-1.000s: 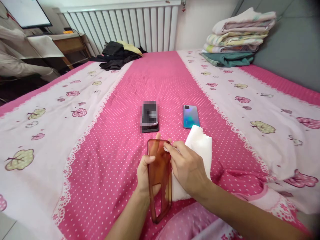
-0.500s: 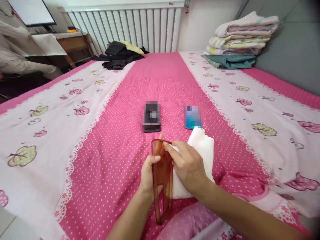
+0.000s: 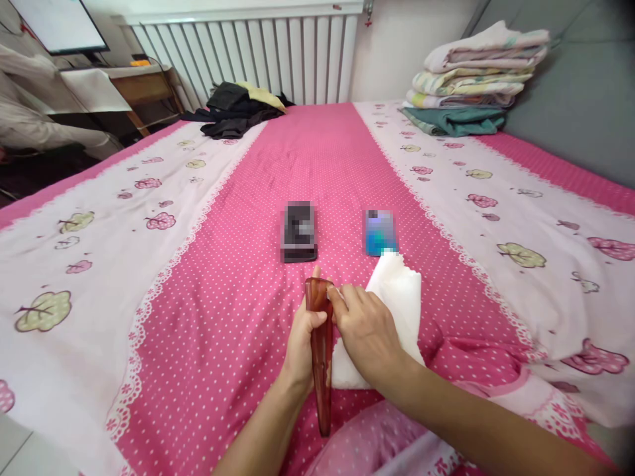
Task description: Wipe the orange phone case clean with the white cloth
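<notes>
A translucent amber-brown phone case [image 3: 322,370] stands nearly edge-on, its narrow side toward me. My left hand [image 3: 301,340] grips it from the left, thumb across the front edge. At its upper right edge, my right hand [image 3: 370,324] pinches a small white wad that looks like tissue, mostly hidden by the fingers. A larger white tissue sheet [image 3: 404,301] lies on the bed under and behind my right hand. Past the hands lie a dark, blurred-out box-like object [image 3: 299,231] and a blue-purple phone [image 3: 380,233], its near edge touching the tissue sheet.
A pink dotted bedspread [image 3: 238,264] spreads under everything. Dark clothes [image 3: 233,109] lie at the far left, and folded bedding [image 3: 476,79] is stacked at the far right. Behind stands a white radiator [image 3: 258,59]. Someone in light clothing [image 3: 30,99] sits by a desk with a monitor.
The phone case has turned from showing its broad face to nearly edge-on. My right hand has shifted slightly left with it, still at the upper edge.
</notes>
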The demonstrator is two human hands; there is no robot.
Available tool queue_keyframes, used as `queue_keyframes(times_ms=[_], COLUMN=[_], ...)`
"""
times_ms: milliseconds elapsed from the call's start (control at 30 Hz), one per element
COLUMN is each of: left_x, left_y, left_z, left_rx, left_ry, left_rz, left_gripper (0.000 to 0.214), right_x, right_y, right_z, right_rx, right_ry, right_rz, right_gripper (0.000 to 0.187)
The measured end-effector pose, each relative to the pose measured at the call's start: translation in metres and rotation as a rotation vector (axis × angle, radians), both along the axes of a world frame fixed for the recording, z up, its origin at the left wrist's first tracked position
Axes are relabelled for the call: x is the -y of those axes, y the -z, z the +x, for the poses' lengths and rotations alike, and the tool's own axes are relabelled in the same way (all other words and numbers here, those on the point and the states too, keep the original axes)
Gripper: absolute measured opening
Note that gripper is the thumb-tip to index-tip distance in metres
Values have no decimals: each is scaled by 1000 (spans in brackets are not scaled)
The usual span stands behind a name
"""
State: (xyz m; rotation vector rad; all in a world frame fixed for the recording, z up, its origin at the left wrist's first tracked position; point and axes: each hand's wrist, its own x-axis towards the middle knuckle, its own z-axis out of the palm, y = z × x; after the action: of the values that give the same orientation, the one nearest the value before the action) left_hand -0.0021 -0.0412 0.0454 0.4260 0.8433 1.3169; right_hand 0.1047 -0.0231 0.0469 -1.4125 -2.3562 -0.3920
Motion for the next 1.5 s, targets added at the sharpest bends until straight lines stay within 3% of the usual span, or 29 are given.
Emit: queue_keyframes(times_ms=[367,567,800,933,1133,1300,1500], left_x=[1,0,0,-2,-6,-8,-5], left_y=[0,3,4,2,-5,-11,-5], left_z=[2,0,-2,-3,-8,-17,-15], left_rx=[-134,-253,-291,-209,29,160,212], left_ry=[30,45,62,45,-3,5,86], left_rz=[122,169,232,207,35,-22,-93], left_gripper=[53,39,50,62,68,72,70], right_x=[3,1,0,0,-6,-12,-14], right_y=[-1,-3,-3,-5,-11,-17,-14], right_z=[-3,3,6,5,11,20,23], right_rx=[2,-57,-206,-347,-573,-748,-693], right_ry=[10,-11,-64,-120,-206,-186,-155], right_rz=[53,-14,-189,-315,-433,-310,-210], right_gripper=[25,23,23,25,27,23,27])
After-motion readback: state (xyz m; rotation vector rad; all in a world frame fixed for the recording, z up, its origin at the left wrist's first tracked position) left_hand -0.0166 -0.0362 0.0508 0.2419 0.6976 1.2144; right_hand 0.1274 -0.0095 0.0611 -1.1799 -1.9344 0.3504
